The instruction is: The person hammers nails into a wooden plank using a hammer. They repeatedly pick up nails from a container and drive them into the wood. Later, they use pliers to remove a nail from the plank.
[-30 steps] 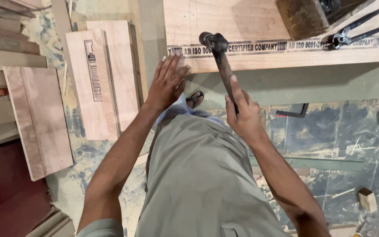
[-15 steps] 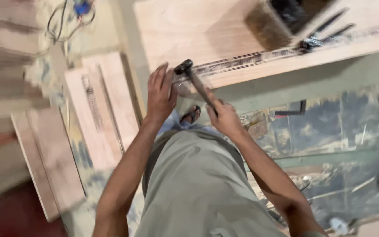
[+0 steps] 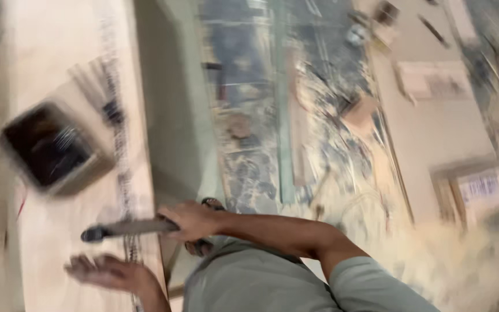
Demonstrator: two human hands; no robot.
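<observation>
The view is blurred by fast head motion. My right hand (image 3: 190, 221) grips the handle of a hammer (image 3: 123, 229), whose dark head points left over a pale plywood board (image 3: 59, 144). Just below the hammer, my left hand (image 3: 111, 273) rests with fingers spread on the same board near its edge. My grey trousers fill the bottom middle, and a sandalled foot shows by the right hand.
A dark square box (image 3: 47, 151) sits on the board at the left, with pliers (image 3: 108, 104) beside it. The dusty, sawdust-strewn floor (image 3: 319, 133) carries wood offcuts and flat boards (image 3: 434, 121) at the right.
The camera has swung sharply, so the board now lies at the left. Both hands stay at the board's edge, the right still holding the hammer.
</observation>
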